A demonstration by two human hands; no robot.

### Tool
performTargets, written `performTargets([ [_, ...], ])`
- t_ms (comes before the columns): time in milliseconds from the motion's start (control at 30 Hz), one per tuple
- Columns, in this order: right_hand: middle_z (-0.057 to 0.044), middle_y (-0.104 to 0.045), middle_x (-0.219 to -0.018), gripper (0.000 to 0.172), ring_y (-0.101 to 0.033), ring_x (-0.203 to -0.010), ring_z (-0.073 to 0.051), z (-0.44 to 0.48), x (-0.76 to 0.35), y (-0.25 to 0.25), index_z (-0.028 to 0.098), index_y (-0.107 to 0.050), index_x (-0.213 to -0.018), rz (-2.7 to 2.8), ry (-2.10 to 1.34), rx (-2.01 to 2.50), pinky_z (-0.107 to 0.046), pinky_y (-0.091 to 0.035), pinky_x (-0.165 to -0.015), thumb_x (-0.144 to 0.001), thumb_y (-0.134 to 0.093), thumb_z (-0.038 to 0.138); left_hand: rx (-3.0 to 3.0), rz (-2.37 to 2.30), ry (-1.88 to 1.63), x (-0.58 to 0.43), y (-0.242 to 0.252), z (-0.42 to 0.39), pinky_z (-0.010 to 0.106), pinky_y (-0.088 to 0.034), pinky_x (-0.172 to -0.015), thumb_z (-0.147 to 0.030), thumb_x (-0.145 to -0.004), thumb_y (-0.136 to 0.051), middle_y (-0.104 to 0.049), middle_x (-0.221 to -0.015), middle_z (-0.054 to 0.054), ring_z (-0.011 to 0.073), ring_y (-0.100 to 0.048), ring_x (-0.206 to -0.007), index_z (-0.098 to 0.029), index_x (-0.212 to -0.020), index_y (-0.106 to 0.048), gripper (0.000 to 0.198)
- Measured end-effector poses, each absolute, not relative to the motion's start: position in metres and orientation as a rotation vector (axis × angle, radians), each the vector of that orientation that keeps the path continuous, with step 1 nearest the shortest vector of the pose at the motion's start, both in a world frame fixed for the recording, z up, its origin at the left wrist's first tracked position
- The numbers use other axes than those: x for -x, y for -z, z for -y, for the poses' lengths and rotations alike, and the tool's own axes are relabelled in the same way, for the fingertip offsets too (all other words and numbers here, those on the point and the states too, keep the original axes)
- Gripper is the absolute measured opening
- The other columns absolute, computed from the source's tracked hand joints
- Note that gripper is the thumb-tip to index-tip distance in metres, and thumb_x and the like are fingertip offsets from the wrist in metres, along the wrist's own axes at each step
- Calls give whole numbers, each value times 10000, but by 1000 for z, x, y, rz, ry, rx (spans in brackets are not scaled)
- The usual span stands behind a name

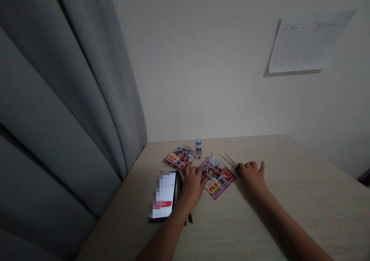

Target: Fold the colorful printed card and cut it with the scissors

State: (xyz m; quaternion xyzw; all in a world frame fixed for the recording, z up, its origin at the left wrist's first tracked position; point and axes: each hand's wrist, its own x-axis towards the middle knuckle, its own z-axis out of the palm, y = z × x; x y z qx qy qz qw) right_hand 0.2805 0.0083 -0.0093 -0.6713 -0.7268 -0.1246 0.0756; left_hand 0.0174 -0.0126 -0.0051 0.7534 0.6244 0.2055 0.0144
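My left hand (192, 183) rests palm down with its fingers spread, over the upper part of some thin dark sticks (190, 217) and at the left edge of a colourful printed flyer (218, 174). What lies under the palm is hidden. Right of that flyer, my right hand (254, 178) has its fingers curled over the black handles of a pair of scissors (231, 161). The scissor blades lie on the table, parted a little, pointing up and left. A second similar flyer (179, 157) lies behind my left hand, beside an upright small bottle with a blue cap (198, 149).
A phone (163, 195) with its screen lit lies left of my left forearm on the pale wooden table (295, 199). A grey curtain (86, 80) hangs along the table's left side. Behind stands a white wall with a printed sheet (303, 45) on it.
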Motion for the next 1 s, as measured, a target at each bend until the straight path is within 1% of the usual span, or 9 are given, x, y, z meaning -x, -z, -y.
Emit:
performTargets([
  [67, -170, -699, -1091, 308, -521, -1153, -371, -8, -281, 10, 164, -656, -1189, 2174, 388, 1994, -755, -116, -1083, -980, -439, 225, -2340, -1938, -650, -18, 6, 12, 748, -85, -1142, -378, -922, -604, -612, -1300, 92, 371, -372, -1371, -280, -1316, -602, 407],
  [200, -154, -709, -1117, 357, -507, -1195, -353, -13, -284, 14, 164, -591, -1289, 2116, 324, 1932, -756, -75, -1093, -984, -410, 203, -2341, -1939, -665, -18, 6, 13, 756, -79, -1134, -365, -911, -617, -617, -1291, 85, 376, -376, -1370, -285, -1304, -610, 401],
  [233, -154, -708, -1132, 372, -509, -1197, -346, -15, -285, 16, 164, -578, -1310, 2085, 274, 1915, -750, -88, -1095, -989, -397, 215, -2340, -1941, -665, -18, 6, 13, 756, -86, -1132, -364, -908, -621, -620, -1288, 86, 377, -380, -1366, -283, -1299, -613, 399],
  [333, -152, -702, -1144, 387, -533, -1160, -325, -22, -285, 24, 184, -595, -1309, 1960, 70, 1870, -712, -198, -1081, -989, -392, 262, -2330, -1941, -655, -18, 4, 13, 753, -117, -1125, -358, -902, -630, -625, -1279, 93, 381, -390, -1357, -272, -1288, -623, 395],
  [533, -134, -691, -1088, 411, -545, -1128, -304, -31, -281, 36, 208, -665, -1269, 1863, -141, 1719, -576, -305, -1080, -879, -556, 274, -2326, -1932, -657, -18, 3, 13, 750, -131, -1121, -348, -898, -635, -620, -1278, 100, 378, -405, -1341, -265, -1274, -634, 386],
  [600, -130, -688, -1081, 426, -546, -1135, -308, -31, -280, 36, 216, -672, -1266, 1860, -161, 1688, -580, -293, -1091, -850, -593, 263, -2330, -1922, -674, -18, 4, 12, 750, -122, -1122, -344, -896, -640, -620, -1274, 99, 374, -409, -1335, -262, -1269, -637, 383],
  [700, -137, -680, -1106, 435, -547, -1161, -319, -29, -277, 35, 213, -679, -1257, 1851, -166, 1687, -624, -233, -1119, -827, -626, 241, -2342, -1913, -701, -18, 6, 12, 742, -119, -1125, -335, -894, -643, -620, -1266, 99, 365, -417, -1321, -258, -1269, -635, 382],
  [833, -141, -669, -1156, 405, -559, -1180, -313, -27, -275, 36, 216, -698, -1224, 1864, -186, 1687, -660, -172, -1136, -823, -643, 240, -2349, -1918, -718, -19, 8, 11, 720, -141, -1130, -333, -891, -646, -615, -1254, 105, 361, -416, -1309, -256, -1267, -635, 384],
  [1000, -136, -674, -1142, 388, -593, -1139, -292, -29, -276, 41, 218, -702, -1214, 1862, -180, 1683, -656, -178, -1135, -836, -624, 252, -2355, -1916, -694, -21, 7, 12, 722, -176, -1115, -333, -892, -647, -606, -1265, 105, 364, -410, -1310, -261, -1271, -632, 386],
])
